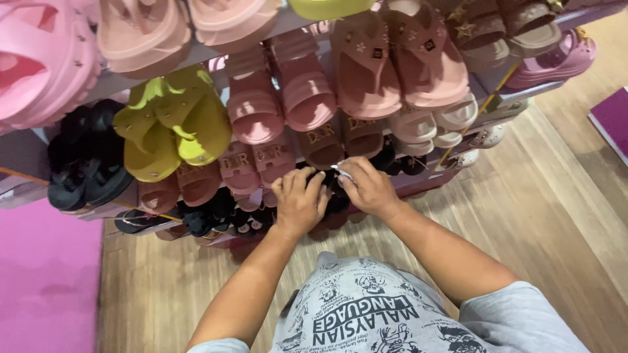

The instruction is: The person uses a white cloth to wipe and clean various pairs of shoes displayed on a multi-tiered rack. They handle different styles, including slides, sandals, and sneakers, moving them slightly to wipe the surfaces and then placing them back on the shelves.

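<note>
My left hand (299,201) and my right hand (368,187) are both down at a low shelf of a shoe rack, on a black sandal (333,191) that shows between them. The left hand's fingers curl over the sandal's left side. Between the right hand's fingertips sits a small white tag or scrap (343,172) at the sandal's top. Most of the sandal is hidden under the two hands.
The tiered rack (118,84) carries pink slides (278,98), yellow-green sandals (173,121), black sandals (85,157) and brown slides (320,145). Wooden floor (543,216) lies to the right, a pink mat (46,281) at the left. My printed grey shirt (366,314) fills the bottom.
</note>
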